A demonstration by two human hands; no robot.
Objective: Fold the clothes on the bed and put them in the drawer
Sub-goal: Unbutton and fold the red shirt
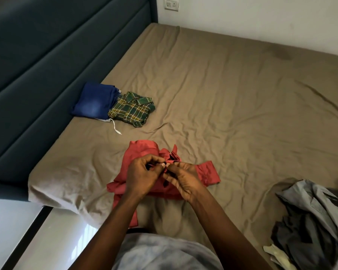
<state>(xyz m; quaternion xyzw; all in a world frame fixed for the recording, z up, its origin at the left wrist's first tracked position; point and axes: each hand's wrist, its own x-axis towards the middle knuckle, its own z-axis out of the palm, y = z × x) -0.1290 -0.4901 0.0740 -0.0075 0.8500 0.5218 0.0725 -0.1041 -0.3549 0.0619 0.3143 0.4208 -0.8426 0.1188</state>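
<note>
A red shirt (139,152) lies crumpled on the brown bed sheet (232,98) near the front edge. My left hand (142,174) and my right hand (183,180) are both over it, fingers curled, pinching the shirt's front placket near the collar where the two hands meet. One red cuff (208,172) sticks out to the right of my right hand. Farther back on the left lie folded blue jeans (93,101) and a folded green plaid shirt (132,110), side by side.
A heap of unfolded grey and dark clothes (312,221) sits at the right front edge of the bed. A dark teal padded headboard (47,55) runs along the left. White floor (18,230) shows at the lower left. No drawer is in view.
</note>
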